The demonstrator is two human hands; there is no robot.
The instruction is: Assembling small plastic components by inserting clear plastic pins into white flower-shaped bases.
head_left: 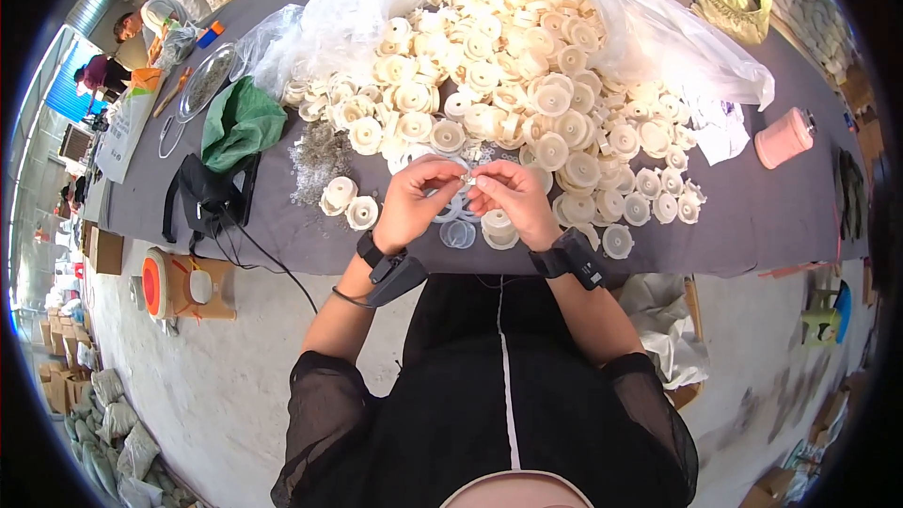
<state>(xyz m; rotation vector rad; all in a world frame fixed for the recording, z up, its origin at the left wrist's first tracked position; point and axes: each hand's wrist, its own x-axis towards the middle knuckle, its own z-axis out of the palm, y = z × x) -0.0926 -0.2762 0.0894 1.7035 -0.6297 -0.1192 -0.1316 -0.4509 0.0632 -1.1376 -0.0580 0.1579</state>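
1. A small pale piece (pixel 469 181) sits over the grey table (pixel 738 216)'s near middle, its exact shape hard to make out.
2. Your left hand (pixel 415 199) and right hand (pixel 520 200) pinch it, fingers curled, wrists apart.
3. Beyond, cream flanged discs (pixel 551 96) heap up; translucent plastic film (pixel 663 33) veils their far right edge.

"What lies around the hands (pixel 411 202), a small piece (pixel 468 181) between them?"
"Heaped round parts (pixel 480 71) at twelve o'clock, a plastic sheet (pixel 673 42) toward two, a thread spool (pixel 784 139) near three, all on the bench (pixel 762 216)."
"And leftward?"
"A pouch (pixel 208 196) at nine o'clock; beyond it, a cloth (pixel 242 127) nearer ten."
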